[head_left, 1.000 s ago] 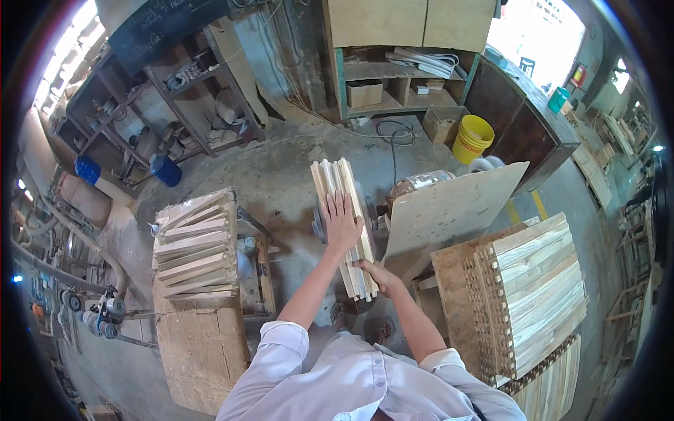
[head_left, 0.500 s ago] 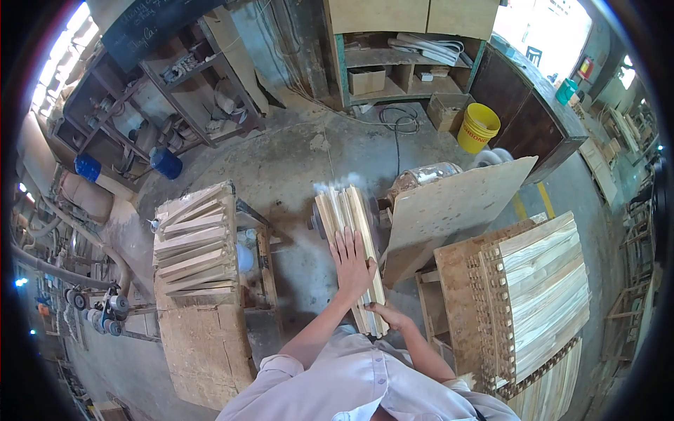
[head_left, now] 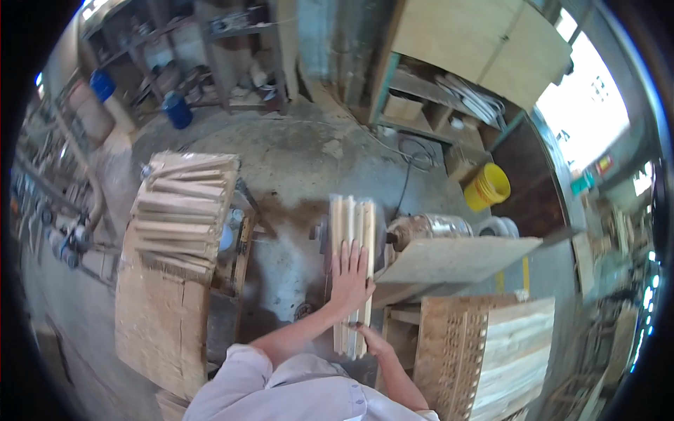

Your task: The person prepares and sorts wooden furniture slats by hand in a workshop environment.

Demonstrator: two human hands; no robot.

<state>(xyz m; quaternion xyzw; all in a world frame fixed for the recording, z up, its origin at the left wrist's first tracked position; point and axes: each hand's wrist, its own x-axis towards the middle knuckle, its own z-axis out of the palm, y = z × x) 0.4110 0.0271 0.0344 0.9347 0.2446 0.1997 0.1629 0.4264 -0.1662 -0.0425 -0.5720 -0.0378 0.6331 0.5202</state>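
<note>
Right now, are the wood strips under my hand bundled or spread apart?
Bundled: the strips lie side by side, touching, left hand flat across them.

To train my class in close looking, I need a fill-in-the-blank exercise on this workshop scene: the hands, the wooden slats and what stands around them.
Of the left hand and the right hand, the one lying flat on top of the wooden slats is the ____ one.
The bucket beyond the motor is ____.
A separate stack of slats stands on the person's ____ side.
Missing words: left; yellow; left.
</note>
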